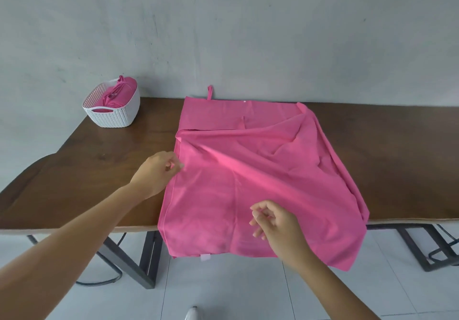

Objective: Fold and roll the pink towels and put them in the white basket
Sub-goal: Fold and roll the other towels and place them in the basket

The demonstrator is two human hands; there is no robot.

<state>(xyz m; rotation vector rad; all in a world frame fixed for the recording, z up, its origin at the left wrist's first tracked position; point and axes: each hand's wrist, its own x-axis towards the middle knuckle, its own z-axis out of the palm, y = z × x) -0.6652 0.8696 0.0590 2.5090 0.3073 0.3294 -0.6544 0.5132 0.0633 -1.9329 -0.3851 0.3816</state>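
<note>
At the far left of the dark brown wooden table point(74, 150), a white woven-pattern plastic basket point(111, 111) is seen, with rolled pink cloth point(121, 88) already lodged inside it. Further right, the left hand point(155, 174) is held at the left edge of a large thin pink towel point(260, 178), its fingertips point(177, 164) curled together at the hem; whether the cloth is actually pinched or merely touched cannot be told. The towel is spread over the middle of the table, loosely doubled, with its near edge hanging over the table's front and its right side rumpled into diagonal creases. A small loop point(210, 92) is shown at its far edge and a white tag point(205, 257) at its near one. Above the near part of the towel the right hand point(275, 223) is held, fingers loosely curled and nothing gripped.

The fabric is judged light, limp and rather slick, likely to slide and wrinkle when drawn. It would best be taken at the corners or along the hems, pulled taut and smoothed flat, so that edges can be matched before folding and rolling.
</note>
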